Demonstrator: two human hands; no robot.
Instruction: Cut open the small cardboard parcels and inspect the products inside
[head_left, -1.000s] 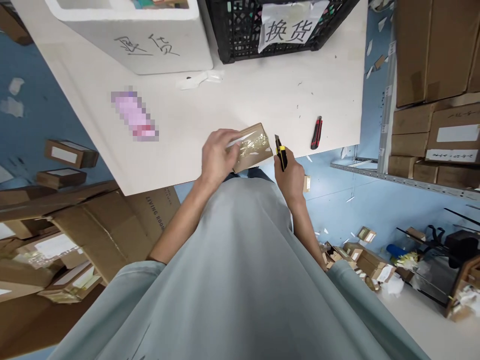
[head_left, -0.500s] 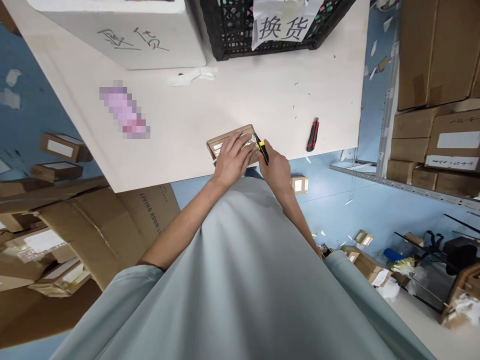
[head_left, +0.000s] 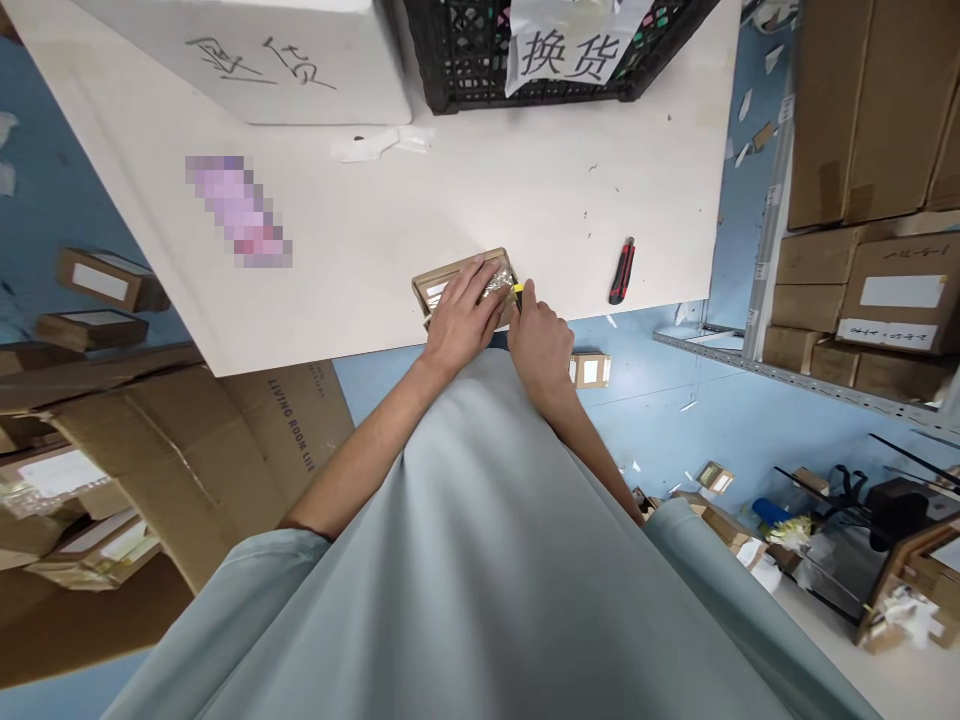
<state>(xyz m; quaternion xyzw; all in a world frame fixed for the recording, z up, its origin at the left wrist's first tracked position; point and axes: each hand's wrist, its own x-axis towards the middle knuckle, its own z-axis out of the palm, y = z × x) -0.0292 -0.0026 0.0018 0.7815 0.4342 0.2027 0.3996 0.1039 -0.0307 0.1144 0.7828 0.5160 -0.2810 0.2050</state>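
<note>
A small cardboard box with shiny clear tape lies near the front edge of the white table. Across its top my left hand rests flat, fingers stretched out. My right hand is wrapped round a yellow and black box cutter at the box's right end; its blade is hidden from view. A second box cutter, red and black, lies on the table to the right of my hands.
At the back stand a white foam box and a black plastic crate with a paper sign. A blurred pink item lies left. Cardboard boxes fill the right shelf, and a large open carton stands lower left.
My right hand has shifted slightly left and down along the box's right end with the box cutter. My left hand stays on the box. The view has moved a little.
</note>
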